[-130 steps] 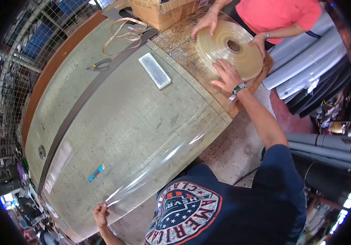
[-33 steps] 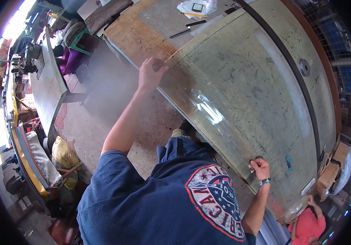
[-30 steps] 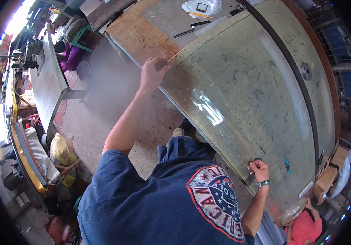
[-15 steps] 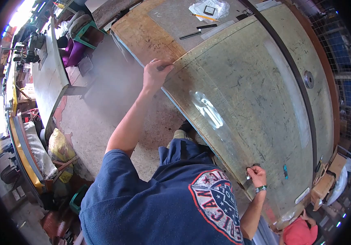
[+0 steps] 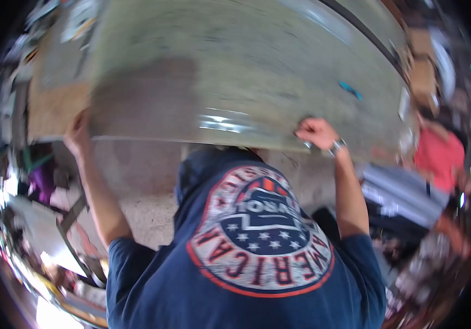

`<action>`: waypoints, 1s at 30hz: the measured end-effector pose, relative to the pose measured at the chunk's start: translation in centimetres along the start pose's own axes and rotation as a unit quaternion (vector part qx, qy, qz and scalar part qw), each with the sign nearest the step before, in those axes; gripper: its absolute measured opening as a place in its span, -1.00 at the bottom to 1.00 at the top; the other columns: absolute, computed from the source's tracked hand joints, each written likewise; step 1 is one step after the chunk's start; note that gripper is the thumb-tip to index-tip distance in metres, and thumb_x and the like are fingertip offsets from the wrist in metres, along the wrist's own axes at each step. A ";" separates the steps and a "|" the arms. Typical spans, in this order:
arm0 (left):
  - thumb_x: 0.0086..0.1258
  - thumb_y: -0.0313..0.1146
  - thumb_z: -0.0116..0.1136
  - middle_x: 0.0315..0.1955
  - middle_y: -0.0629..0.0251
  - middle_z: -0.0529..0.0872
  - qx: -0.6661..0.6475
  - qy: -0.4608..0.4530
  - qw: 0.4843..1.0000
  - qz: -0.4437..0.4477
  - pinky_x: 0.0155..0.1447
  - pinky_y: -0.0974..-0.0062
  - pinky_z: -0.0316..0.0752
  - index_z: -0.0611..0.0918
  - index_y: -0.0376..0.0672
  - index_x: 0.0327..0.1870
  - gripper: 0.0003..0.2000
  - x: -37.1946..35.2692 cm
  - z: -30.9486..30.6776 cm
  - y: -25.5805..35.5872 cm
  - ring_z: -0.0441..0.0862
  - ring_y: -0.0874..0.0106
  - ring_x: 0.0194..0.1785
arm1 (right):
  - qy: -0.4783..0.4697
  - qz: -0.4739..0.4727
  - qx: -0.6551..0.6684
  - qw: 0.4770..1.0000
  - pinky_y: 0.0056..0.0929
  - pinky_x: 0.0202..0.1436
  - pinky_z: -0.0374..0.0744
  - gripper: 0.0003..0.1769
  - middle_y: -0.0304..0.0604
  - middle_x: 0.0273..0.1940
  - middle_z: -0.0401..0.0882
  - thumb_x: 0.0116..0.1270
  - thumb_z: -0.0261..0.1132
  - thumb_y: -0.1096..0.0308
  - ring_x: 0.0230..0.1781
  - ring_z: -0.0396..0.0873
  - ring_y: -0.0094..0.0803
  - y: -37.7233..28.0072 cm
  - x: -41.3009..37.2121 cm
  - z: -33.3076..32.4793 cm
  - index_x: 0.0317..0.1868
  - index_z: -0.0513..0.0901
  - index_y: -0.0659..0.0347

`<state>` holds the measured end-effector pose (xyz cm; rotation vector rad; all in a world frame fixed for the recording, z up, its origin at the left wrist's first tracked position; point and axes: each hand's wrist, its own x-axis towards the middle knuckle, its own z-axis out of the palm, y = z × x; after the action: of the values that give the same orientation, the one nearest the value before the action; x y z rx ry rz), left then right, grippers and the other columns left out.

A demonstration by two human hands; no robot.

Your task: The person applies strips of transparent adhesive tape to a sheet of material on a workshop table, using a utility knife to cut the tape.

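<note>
The view is blurred by motion. A clear plastic film (image 5: pixel 219 120) lies stretched over the green cutting mat (image 5: pixel 235 55) along the table's near edge, and glare shows on it. My left hand (image 5: pixel 79 134) grips the film's left end at the table edge, and its fingers are smeared. My right hand (image 5: pixel 315 133), with a watch on its wrist, is closed in a fist on the film's right end at the same edge. My dark blue shirt fills the lower part of the view.
A person in a red shirt (image 5: pixel 438 153) stands at the table's right end, by grey rolls of material (image 5: pixel 400 189). A small blue marker (image 5: pixel 350 90) lies on the mat. A dark strip (image 5: pixel 356 24) runs along the far side. Cluttered floor lies to the left.
My head has swung round, so the table now lies across the top of the view. Both hands still hold the film at the near edge, the left now far left, the right at centre right.
</note>
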<state>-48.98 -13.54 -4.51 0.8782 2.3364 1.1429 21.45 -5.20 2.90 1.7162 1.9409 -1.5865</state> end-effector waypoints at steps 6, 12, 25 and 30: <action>0.38 -0.31 0.53 -0.13 0.22 0.86 -0.070 -0.004 0.998 -0.003 0.17 0.55 0.56 0.84 -0.28 -0.04 -0.74 0.5 -0.8 -1.2 0.71 0.51 -0.06 | 0.071 0.037 0.006 0.997 -0.37 -0.23 0.60 -0.75 -0.20 -0.40 0.75 0.32 0.53 0.21 -0.38 0.63 -0.48 4.6 -3.1 -2.4 -0.27 0.75 0.24; 0.38 -0.30 0.53 -0.11 0.28 0.86 -0.074 -0.012 0.997 0.002 0.18 0.54 0.55 0.84 -0.29 -0.01 -0.72 1.6 -0.5 -2.6 0.70 0.51 -0.03 | 0.085 0.033 -0.009 0.996 -0.34 -0.24 0.59 -0.72 -0.21 -0.41 0.75 0.30 0.54 0.19 -0.40 0.63 -0.43 6.2 -3.1 -2.4 -0.29 0.73 0.24; 0.41 -0.26 0.51 -0.09 0.26 0.86 -0.065 -0.014 0.998 -0.003 0.18 0.54 0.56 0.83 -0.29 0.03 -0.69 2.7 -1.0 -4.0 0.71 0.50 -0.04 | 0.112 0.033 -0.034 0.993 -0.31 -0.26 0.61 -0.72 -0.16 -0.40 0.77 0.29 0.57 0.17 -0.40 0.69 -0.40 7.4 -3.7 -2.5 -0.31 0.74 0.22; 0.41 -0.29 0.51 -0.09 0.25 0.86 -0.079 -0.012 0.997 -0.011 0.18 0.53 0.57 0.83 -0.29 0.02 -0.71 3.2 -1.1 -4.8 0.71 0.48 -0.04 | 0.112 0.043 -0.045 0.992 -0.28 -0.23 0.62 -0.71 -0.14 -0.39 0.79 0.28 0.57 0.16 -0.39 0.71 -0.36 6.9 -3.9 -2.7 -0.31 0.74 0.22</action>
<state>-53.70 -14.19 -7.94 0.8046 2.1957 1.2807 29.63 -7.08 2.46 1.9860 1.9690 -1.3048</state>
